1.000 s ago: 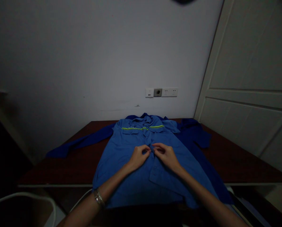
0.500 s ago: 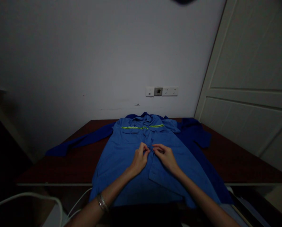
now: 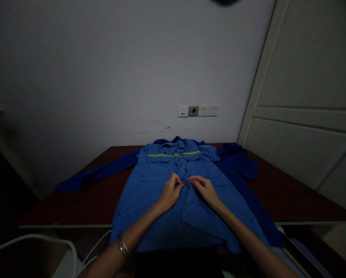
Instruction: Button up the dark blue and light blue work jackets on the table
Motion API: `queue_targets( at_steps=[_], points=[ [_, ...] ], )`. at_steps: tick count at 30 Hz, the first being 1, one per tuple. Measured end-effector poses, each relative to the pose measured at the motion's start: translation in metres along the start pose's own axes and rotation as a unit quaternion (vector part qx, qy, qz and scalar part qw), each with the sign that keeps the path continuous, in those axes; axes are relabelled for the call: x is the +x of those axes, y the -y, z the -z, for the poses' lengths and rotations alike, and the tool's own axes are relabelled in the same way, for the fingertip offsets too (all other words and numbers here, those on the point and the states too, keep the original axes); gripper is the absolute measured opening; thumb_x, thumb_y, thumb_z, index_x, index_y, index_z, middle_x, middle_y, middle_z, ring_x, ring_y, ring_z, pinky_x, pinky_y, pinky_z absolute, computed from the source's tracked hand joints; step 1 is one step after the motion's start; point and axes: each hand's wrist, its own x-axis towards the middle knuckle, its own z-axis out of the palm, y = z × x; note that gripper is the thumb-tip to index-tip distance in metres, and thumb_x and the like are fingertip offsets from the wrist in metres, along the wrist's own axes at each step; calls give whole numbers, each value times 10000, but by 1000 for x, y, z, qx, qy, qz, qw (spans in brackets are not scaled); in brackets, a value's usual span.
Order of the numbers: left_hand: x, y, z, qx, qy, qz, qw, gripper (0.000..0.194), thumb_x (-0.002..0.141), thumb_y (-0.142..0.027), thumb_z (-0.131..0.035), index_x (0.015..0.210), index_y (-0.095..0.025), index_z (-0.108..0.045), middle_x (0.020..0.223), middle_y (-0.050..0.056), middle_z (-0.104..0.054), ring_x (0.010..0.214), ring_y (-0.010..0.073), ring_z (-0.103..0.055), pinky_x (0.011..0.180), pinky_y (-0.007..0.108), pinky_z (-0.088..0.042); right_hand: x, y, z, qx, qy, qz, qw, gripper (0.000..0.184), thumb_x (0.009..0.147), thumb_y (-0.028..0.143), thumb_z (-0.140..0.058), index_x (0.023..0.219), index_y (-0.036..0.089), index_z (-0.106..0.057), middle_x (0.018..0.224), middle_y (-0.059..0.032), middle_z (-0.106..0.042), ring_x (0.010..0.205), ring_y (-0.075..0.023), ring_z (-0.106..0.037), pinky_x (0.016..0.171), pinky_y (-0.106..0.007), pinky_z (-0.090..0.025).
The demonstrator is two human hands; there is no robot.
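Note:
A light blue work shirt [image 3: 158, 193] with a yellow-green stripe across the chest lies face up, its lower hem hanging past the table's near edge. My left hand [image 3: 171, 192] pinches the shirt's front opening near the middle. Facing it, my right hand [image 3: 205, 190] grips the other side of the front edge between thumb and fingers. Any button between the fingertips is too small to make out. Below the hands the front flap stays apart. Beneath the shirt is a darker blue long-sleeved garment [image 3: 233, 170], its sleeves spread to both sides.
The dark red table [image 3: 277, 189] stands against a grey wall with a row of sockets [image 3: 207, 111]. A white panelled door [image 3: 303, 143] is at the right. White cables [image 3: 54, 240] loop at the lower left, below the table edge.
My right hand's thumb and fingers have closed on the cloth, which is now bunched up between both hands. The view has shifted slightly.

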Motion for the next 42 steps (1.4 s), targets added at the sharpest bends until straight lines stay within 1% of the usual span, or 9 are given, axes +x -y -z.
queue_targets(
  at_steps=[7,16,18,21,24,27,30,36,42],
  points=[
    [1,-3,1,-2,-2,15,1000,141,750,-178,-503,697,-186,-373,695,-16,-558,677,119,-535,660,243,-397,6,-6,6,-14,92,31,995,241,722,346,-576,849,162,-665,835,-42,-672,790,-166,-602,747,-290,-458],
    [2,-1,-2,-13,-26,14,999,117,688,-107,-465,667,-179,-375,636,-42,-483,638,97,-482,631,217,-374,3,8,2,-136,92,181,970,189,808,302,-516,861,197,-665,867,-53,-657,816,-162,-593,770,-297,-454],
    [2,1,-2,-37,-30,25,999,132,668,-92,-467,663,-177,-367,627,-48,-464,621,87,-471,609,205,-367,2,8,2,-152,92,201,963,192,819,298,-505,871,199,-661,868,-54,-653,818,-160,-593,771,-296,-457],
    [3,3,-1,-104,-8,62,993,157,669,-110,-484,700,-182,-347,611,-64,-462,585,73,-471,567,187,-359,1,6,1,-177,93,225,954,204,834,295,-485,895,200,-655,880,-59,-646,836,-163,-591,778,-302,-461],
    [2,3,2,-153,22,109,982,183,724,-219,-509,763,-193,-332,583,-80,-484,531,65,-471,526,176,-345,0,3,1,-208,85,242,944,217,846,288,-462,917,206,-650,903,-63,-637,855,-170,-586,790,-317,-463],
    [2,2,4,-181,24,127,975,278,717,-294,-562,797,-198,-313,630,-68,-542,551,69,-508,534,179,-355,-2,2,-1,-226,63,258,937,215,850,279,-454,926,208,-642,921,-69,-621,863,-174,-580,788,-325,-470],
    [2,3,3,-185,10,126,975,318,690,-275,-597,802,-199,-309,642,-69,-540,568,71,-523,548,182,-364,-4,3,-2,-243,39,264,932,197,846,270,-461,928,214,-631,958,-75,-588,887,-177,-568,790,-327,-476],
    [3,6,0,-174,4,122,977,294,696,-245,-584,801,-199,-314,618,-77,-515,555,69,-504,550,181,-359,-6,6,-3,-292,9,274,916,190,842,231,-455,894,205,-636,1066,-93,-503,955,-193,-535,806,-344,-478],
    [6,9,0,-187,0,103,977,270,681,-219,-577,756,-194,-319,630,-74,-497,560,65,-491,563,180,-366,-3,6,-5,-299,-20,297,907,179,827,210,-467,866,205,-641,1119,-101,-452,1042,-231,-472,864,-412,-440]
  ],
)
